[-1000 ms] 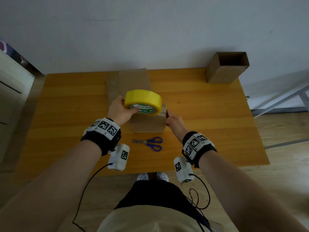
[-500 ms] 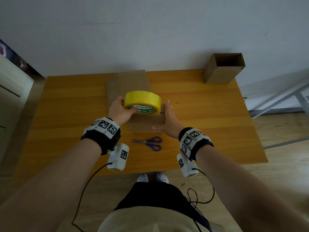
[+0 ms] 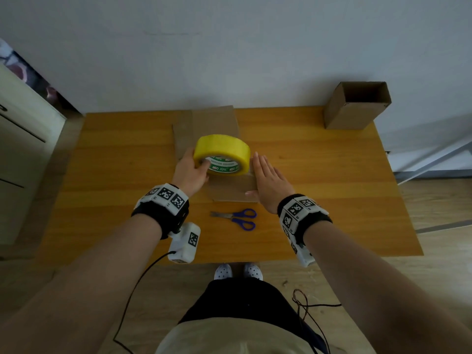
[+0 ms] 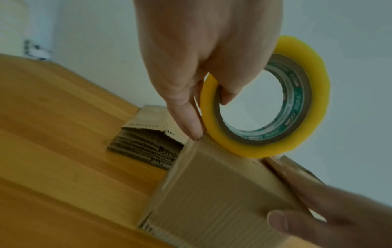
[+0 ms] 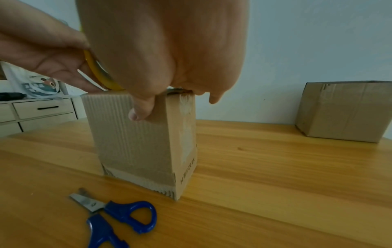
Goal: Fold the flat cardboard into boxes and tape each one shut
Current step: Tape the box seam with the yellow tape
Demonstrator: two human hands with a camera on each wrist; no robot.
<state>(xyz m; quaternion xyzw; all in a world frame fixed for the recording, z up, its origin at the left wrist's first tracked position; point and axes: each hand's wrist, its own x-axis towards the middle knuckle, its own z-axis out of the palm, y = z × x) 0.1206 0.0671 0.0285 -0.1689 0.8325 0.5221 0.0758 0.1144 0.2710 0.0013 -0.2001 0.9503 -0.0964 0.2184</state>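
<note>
A small upright cardboard box (image 3: 233, 191) stands mid-table. My left hand (image 3: 190, 172) grips the yellow tape roll (image 3: 221, 154), thumb inside the core and fingers outside, and holds it on the box top (image 4: 212, 184). The tape roll (image 4: 314, 94) stands on edge there. My right hand (image 3: 268, 180) lies flat with straight fingers on the right part of the top, its thumb against the front face (image 5: 135, 142). A strip of clear tape runs down the box's right side. The top seam is hidden under roll and hand.
Blue-handled scissors (image 3: 237, 218) lie just in front of the box, blades pointing left. A stack of flat cardboard (image 3: 207, 123) sits behind it. Another box (image 3: 357, 106), open at the top, stands at the far right corner by the wall. A drawer unit (image 5: 44, 109) stands left.
My right hand has left the box's right side and come up flat onto the top's right edge. The left hand and tape roll have barely shifted.
</note>
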